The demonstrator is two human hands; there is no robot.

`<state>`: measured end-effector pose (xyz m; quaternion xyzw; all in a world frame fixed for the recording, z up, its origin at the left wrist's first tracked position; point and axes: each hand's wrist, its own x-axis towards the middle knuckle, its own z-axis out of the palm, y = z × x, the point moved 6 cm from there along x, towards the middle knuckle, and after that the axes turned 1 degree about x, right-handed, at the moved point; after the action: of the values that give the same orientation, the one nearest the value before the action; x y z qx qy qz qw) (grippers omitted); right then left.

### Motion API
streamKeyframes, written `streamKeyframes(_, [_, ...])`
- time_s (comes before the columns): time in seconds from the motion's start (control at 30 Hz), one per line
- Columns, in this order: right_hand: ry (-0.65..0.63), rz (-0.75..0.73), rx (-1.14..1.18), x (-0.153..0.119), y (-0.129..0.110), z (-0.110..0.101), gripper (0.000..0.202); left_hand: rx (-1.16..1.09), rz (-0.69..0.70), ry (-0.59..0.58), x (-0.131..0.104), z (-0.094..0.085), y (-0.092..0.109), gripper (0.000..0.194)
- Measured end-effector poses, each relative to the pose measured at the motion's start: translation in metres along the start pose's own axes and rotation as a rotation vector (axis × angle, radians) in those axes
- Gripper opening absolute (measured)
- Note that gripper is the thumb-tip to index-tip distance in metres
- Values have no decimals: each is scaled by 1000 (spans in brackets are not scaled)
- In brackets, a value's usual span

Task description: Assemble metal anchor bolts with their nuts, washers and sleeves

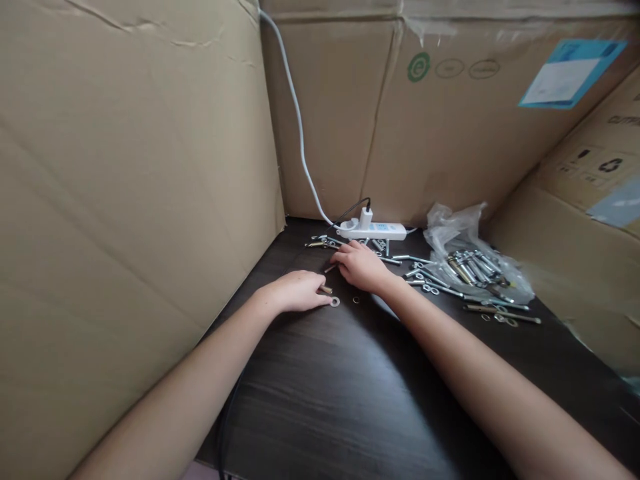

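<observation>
My left hand [300, 291] is closed around a short brass-coloured sleeve [325, 290], whose end sticks out between the fingers. Its thumb tip touches a flat washer [335, 302] lying on the dark table [320, 400]. Farther forward and to the right, my right hand [361, 265] has its fingers bent down and closed at a thin brownish metal piece [331, 268]. A small ring [356, 300] rests on the table below that hand. Loose silvery bolts [325, 241] lie just beyond the fingers.
A white power strip [387, 231] with a plugged-in charger [366, 218] stands at the back. At the right, a clear plastic bag [445, 233] holds several bolts, with more bolts, nuts and washers around it. Cardboard [330, 100] walls in the left, back and right.
</observation>
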<state>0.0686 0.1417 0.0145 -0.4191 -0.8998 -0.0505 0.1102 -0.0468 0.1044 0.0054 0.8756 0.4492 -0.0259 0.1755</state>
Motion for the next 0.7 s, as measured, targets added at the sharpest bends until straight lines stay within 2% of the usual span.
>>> streamKeyframes(0.2, [-102,105,-13,-8,8,0,14,21,43,74,1,3,13,35])
streamKeyframes(0.43, [-138,225,58,-54,16,-5,12,90,112,169,7,9,37,27])
streamKeyframes(0.53, [-98,303,177,-81,19,-12,9,110,171,201,10,13,51,19])
streamKeyframes(0.7, [63,416,306,-127,27,-30,7,74,271,289,9,14,65,15])
